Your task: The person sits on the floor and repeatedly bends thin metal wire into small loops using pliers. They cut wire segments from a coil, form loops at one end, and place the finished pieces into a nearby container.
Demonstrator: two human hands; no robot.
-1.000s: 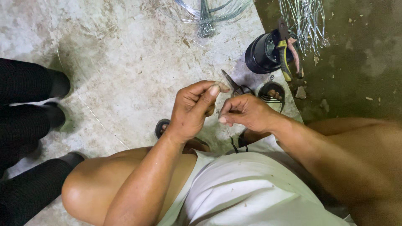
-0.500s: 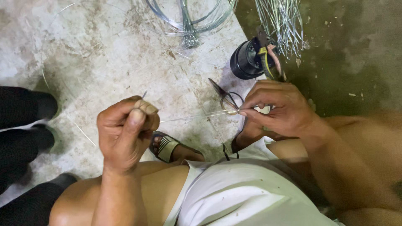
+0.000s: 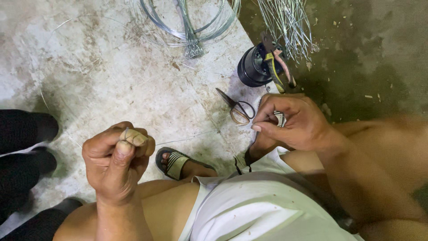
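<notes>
Nearest, above a bare knee and white shorts (image 3: 249, 209): left hand (image 3: 117, 161) clenched to a fist, thumb pressed on a bandaged forefinger, pinching the end of a thin wire (image 3: 196, 135). Stretched taut from there, rightward to the right hand (image 3: 292, 121), fingers (image 3: 263, 126) curled tight around the other end, above the striped sandal (image 3: 174, 163). Just beyond on the concrete floor (image 3: 102, 80): small scissors (image 3: 236, 107), near the right hand. Farther: black cylindrical container (image 3: 253, 68) with pliers (image 3: 278, 67) resting against it. Farthest: coiled wire (image 3: 189, 22) and a loose bundle of wire strands (image 3: 287, 22). At left edge: someone's black-clad legs (image 3: 24, 147).
</notes>
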